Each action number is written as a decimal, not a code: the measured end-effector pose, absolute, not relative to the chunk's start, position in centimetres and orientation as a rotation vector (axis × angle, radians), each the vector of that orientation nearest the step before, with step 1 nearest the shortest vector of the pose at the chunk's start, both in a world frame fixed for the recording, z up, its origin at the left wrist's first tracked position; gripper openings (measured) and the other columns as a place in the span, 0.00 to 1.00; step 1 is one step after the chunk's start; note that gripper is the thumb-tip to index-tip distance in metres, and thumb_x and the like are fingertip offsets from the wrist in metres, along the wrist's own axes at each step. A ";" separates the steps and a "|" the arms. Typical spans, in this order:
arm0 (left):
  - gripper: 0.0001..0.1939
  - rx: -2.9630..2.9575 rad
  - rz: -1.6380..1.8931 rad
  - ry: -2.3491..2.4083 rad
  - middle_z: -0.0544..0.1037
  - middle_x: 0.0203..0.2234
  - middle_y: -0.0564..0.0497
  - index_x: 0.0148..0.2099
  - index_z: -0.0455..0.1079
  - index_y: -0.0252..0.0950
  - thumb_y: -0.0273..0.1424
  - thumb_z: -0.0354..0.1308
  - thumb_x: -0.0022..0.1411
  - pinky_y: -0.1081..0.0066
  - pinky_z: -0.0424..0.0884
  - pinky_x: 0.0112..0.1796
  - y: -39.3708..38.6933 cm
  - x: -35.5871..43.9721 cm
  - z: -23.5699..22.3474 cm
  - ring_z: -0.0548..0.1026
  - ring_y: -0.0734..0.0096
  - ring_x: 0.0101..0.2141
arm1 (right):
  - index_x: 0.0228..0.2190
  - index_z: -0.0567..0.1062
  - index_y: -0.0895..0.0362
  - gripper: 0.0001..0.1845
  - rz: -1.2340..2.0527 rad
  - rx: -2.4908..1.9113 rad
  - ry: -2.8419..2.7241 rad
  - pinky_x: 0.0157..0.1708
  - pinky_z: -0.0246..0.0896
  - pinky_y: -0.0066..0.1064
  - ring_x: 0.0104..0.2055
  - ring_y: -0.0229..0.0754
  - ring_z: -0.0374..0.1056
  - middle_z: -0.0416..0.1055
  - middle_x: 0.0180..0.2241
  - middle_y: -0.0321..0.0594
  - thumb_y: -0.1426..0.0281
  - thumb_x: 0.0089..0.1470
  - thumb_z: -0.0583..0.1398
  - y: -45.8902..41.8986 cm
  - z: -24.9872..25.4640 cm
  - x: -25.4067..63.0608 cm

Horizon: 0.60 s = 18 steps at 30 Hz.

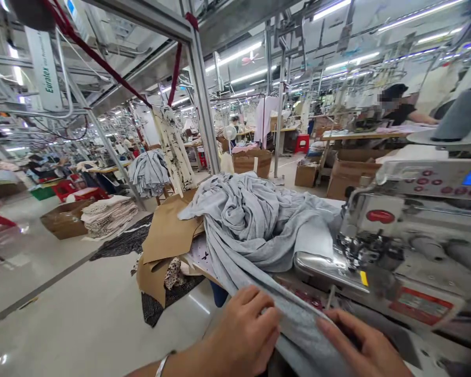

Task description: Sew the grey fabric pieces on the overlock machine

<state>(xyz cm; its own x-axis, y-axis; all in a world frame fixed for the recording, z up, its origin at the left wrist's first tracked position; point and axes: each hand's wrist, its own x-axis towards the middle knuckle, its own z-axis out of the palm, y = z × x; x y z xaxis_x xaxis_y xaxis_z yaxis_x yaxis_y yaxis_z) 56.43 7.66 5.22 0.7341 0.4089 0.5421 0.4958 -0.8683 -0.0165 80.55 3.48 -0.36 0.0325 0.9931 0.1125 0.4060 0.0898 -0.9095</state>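
Several stacks of patterned cloth (108, 217) fill a carton (65, 222) far left on the glossy pale floor (63, 293). Nearer, brown paper patterns (167, 235) overhang a table's end. The left hand (243, 330) closes on a grey knit fabric (298, 335), whose bulk heaps far behind; the right hand (361, 343) lies open on it, beside a sewing machine (412, 225). That heavy slack could drag the cloth askew near the needle (351, 246).
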 end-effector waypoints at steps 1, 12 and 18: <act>0.09 -2.689 -0.761 -0.575 0.75 0.41 0.44 0.45 0.68 0.34 0.25 0.54 0.61 0.64 0.68 0.43 7.9 56.8 5.5 0.71 0.63 0.40 | 0.33 0.75 0.53 0.26 0.831 -1.457 -1.526 0.36 0.64 0.27 0.38 0.44 0.71 0.75 0.32 0.37 0.44 0.54 0.54 3.8 0.5 81.0; 0.22 -2.265 -1.209 -0.185 0.71 0.50 0.46 0.47 0.67 0.40 0.17 0.60 0.51 0.50 0.58 0.60 10.9 56.2 -6.0 0.67 0.60 0.56 | 0.28 0.73 0.55 0.23 0.877 -1.370 -1.338 0.26 0.47 0.28 0.27 0.35 0.52 0.58 0.23 0.31 0.47 0.52 0.57 4.1 7.3 81.7; 0.13 -2.157 -1.474 -0.216 0.72 0.43 0.51 0.43 0.68 0.41 0.21 0.59 0.58 0.49 0.58 0.60 10.6 58.4 -4.1 0.70 0.66 0.51 | 0.28 0.74 0.55 0.23 0.949 -1.329 -1.251 0.28 0.52 0.26 0.28 0.35 0.56 0.63 0.25 0.32 0.47 0.50 0.58 3.5 9.8 81.4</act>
